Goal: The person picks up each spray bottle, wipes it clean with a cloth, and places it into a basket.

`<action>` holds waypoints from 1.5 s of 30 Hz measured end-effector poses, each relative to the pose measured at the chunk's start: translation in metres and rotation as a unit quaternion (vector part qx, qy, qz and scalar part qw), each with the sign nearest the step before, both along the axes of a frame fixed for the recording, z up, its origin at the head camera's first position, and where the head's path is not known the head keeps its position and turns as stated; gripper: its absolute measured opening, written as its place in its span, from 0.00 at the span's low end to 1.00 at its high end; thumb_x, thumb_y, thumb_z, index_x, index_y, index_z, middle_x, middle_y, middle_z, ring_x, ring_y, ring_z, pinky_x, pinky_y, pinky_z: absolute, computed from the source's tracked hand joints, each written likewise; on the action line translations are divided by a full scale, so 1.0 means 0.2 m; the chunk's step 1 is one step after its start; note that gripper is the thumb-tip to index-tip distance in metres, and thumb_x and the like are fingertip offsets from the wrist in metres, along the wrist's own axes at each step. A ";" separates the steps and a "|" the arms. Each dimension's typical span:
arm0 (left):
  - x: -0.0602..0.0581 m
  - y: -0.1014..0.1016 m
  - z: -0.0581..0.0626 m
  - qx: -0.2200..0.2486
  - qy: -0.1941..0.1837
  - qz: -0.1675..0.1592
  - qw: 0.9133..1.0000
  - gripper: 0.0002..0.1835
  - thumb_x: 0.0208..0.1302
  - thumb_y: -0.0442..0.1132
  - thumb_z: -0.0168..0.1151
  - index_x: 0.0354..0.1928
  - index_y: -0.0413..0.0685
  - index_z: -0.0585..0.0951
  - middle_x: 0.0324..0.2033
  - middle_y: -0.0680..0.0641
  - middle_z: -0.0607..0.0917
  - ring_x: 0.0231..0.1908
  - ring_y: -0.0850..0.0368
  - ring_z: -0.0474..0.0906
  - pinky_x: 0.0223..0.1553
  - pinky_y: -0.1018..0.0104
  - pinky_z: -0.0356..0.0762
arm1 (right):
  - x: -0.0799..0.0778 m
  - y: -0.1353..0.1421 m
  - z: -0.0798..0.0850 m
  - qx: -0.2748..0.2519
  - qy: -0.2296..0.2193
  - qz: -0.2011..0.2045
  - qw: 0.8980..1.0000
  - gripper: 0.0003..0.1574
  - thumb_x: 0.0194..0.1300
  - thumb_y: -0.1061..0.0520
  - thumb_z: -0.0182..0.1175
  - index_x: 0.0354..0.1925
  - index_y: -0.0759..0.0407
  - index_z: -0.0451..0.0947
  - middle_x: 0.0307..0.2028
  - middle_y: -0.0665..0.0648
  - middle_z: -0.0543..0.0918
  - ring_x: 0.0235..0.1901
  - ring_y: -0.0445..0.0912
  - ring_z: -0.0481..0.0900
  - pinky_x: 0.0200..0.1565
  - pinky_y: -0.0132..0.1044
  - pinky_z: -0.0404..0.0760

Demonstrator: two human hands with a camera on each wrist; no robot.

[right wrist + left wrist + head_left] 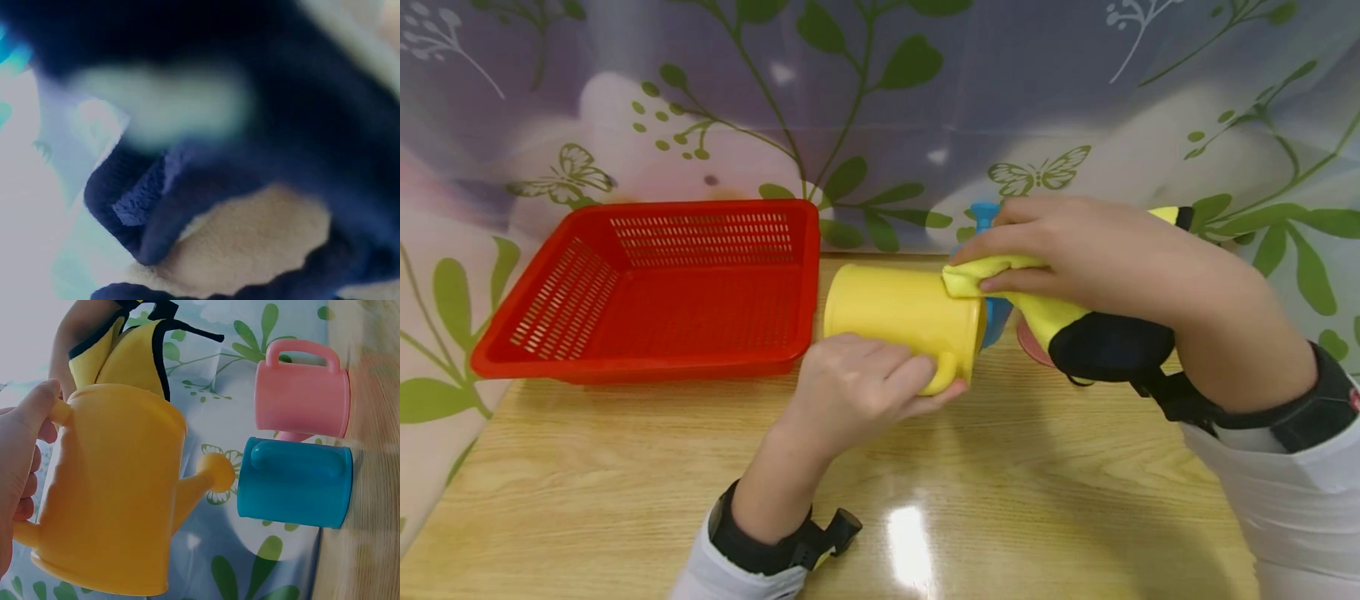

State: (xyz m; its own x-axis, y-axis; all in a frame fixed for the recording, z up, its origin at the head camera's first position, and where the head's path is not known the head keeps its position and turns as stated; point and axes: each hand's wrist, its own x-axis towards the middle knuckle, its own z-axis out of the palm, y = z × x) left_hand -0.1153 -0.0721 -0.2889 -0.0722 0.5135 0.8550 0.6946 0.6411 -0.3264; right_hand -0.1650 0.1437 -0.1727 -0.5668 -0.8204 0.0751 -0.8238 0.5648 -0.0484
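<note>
A yellow toy watering can (880, 300) is held up above the table, lying on its side in the head view. My left hand (857, 392) grips its handle, fingers wrapped round it. In my right hand (1097, 250) is a yellow cloth with black edging (1048, 321), pinched between fingers and thumb and pressed to the can near one end. The left wrist view shows the can's spout (194, 494) with its round head. The right wrist view is mostly filled by blurred folds of the cloth (256, 244).
A red plastic basket (655, 367) stands at the left. Behind the yellow can are a blue watering can (294, 487) and a pink watering can (300, 403), side by side on the wooden table (625, 492). A leaf-patterned curtain (895, 125) hangs along the back edge.
</note>
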 end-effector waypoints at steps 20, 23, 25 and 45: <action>0.01 0.00 0.01 -0.012 0.004 -0.005 1.000 0.20 0.58 0.52 0.59 0.16 0.53 0.65 0.08 0.59 0.61 0.10 0.66 0.54 0.11 0.75 0.49 | -0.01 -0.08 0.04 0.043 -0.036 -0.019 0.998 0.19 0.64 0.44 0.53 0.55 0.37 0.72 0.40 0.46 0.74 0.35 0.42 0.71 0.38 0.40 0.72; 0.01 0.00 0.01 -0.007 0.009 -0.006 1.000 0.20 0.57 0.52 0.59 0.16 0.53 0.65 0.08 0.59 0.61 0.10 0.66 0.54 0.11 0.75 0.48 | -0.03 -0.12 0.04 0.043 -0.042 -0.010 0.998 0.18 0.64 0.44 0.54 0.53 0.37 0.73 0.40 0.47 0.75 0.35 0.43 0.72 0.37 0.41 0.73; 0.01 0.00 0.02 -0.006 0.011 -0.006 1.000 0.20 0.57 0.52 0.60 0.16 0.53 0.65 0.08 0.59 0.61 0.10 0.66 0.54 0.11 0.75 0.48 | -0.05 -0.14 0.04 0.045 -0.044 0.001 0.998 0.17 0.65 0.45 0.53 0.53 0.38 0.73 0.40 0.48 0.75 0.33 0.43 0.71 0.35 0.40 0.72; 0.03 0.02 0.02 -0.017 0.017 -0.018 1.000 0.19 0.57 0.52 0.60 0.17 0.52 0.66 0.09 0.58 0.63 0.11 0.65 0.57 0.12 0.75 0.49 | -0.14 -0.43 0.01 0.083 -0.075 -0.015 0.994 0.18 0.66 0.42 0.50 0.54 0.38 0.71 0.45 0.48 0.73 0.40 0.46 0.70 0.34 0.40 0.71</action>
